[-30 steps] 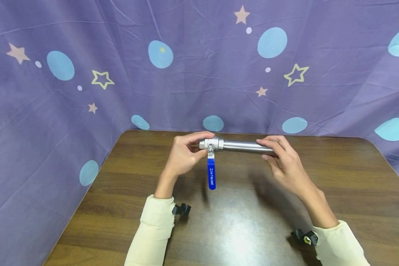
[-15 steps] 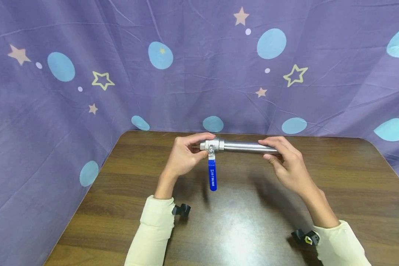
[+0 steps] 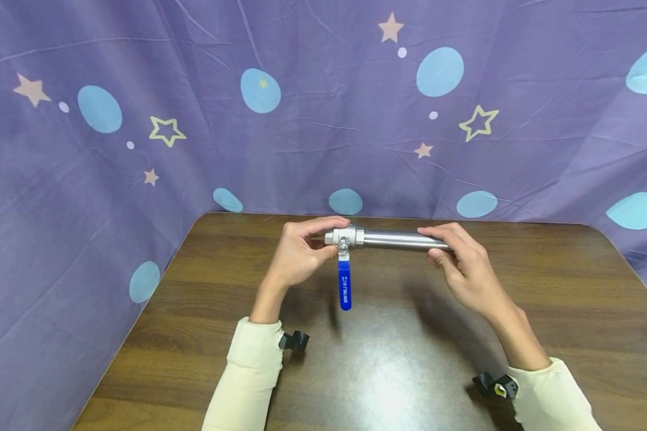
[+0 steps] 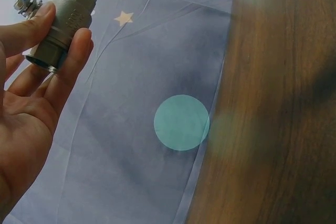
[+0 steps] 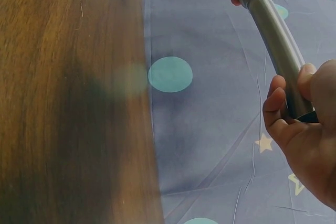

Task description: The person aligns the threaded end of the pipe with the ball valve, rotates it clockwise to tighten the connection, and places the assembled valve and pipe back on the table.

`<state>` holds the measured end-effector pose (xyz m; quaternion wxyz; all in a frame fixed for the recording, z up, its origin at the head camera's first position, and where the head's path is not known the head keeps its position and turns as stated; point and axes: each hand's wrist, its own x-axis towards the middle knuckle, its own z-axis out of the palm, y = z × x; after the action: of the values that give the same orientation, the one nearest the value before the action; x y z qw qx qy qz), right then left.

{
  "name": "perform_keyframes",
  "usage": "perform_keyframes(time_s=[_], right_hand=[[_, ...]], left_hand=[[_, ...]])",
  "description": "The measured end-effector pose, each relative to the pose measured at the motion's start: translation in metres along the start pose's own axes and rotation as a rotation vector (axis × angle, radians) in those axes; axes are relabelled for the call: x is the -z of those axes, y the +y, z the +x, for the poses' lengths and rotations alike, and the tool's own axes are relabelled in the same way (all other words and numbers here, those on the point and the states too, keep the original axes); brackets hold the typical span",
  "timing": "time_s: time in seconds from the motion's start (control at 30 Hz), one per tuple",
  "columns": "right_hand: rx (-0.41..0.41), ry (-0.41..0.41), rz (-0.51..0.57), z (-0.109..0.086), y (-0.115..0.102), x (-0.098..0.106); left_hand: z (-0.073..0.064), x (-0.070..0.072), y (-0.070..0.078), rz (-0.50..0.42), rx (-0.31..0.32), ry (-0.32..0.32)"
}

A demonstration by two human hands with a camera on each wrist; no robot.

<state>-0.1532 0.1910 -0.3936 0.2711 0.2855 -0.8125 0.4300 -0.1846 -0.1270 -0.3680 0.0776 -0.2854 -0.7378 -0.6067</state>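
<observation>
A silver ball valve (image 3: 345,237) with a long blue lever handle (image 3: 345,286) is joined to a smooth steel pipe (image 3: 393,239). My left hand (image 3: 298,251) grips the valve body between thumb and fingers; the valve's open hexagonal end (image 4: 47,56) faces the palm in the left wrist view. The lever hangs toward me, square to the pipe. At the pipe's other end my right hand (image 3: 466,269) holds it, thumb below and fingers over the top; the right wrist view shows the dark end opening (image 5: 310,116) near the palm. Pipe and valve are held level above the table.
The brown wooden table (image 3: 221,359) lies below both hands and carries their shadows. A purple curtain (image 3: 323,131) with stars and blue ovals hangs behind it and along the left side. Each cream sleeve has a black wrist mount, such as the left mount (image 3: 294,340).
The pipe and valve sit very slightly lower in the view, along with the whole scene. The right hand's fingers have shifted a little on the pipe; both grips stay.
</observation>
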Motion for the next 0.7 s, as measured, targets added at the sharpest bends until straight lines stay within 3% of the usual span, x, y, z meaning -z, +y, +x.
perform_keyframes(time_s=[0.7], right_hand=[[0.001,-0.034,-0.009,-0.0003,-0.0036,0.0009]], left_hand=[[0.0002,0.0000,-0.0011,0.006,0.006,0.009]])
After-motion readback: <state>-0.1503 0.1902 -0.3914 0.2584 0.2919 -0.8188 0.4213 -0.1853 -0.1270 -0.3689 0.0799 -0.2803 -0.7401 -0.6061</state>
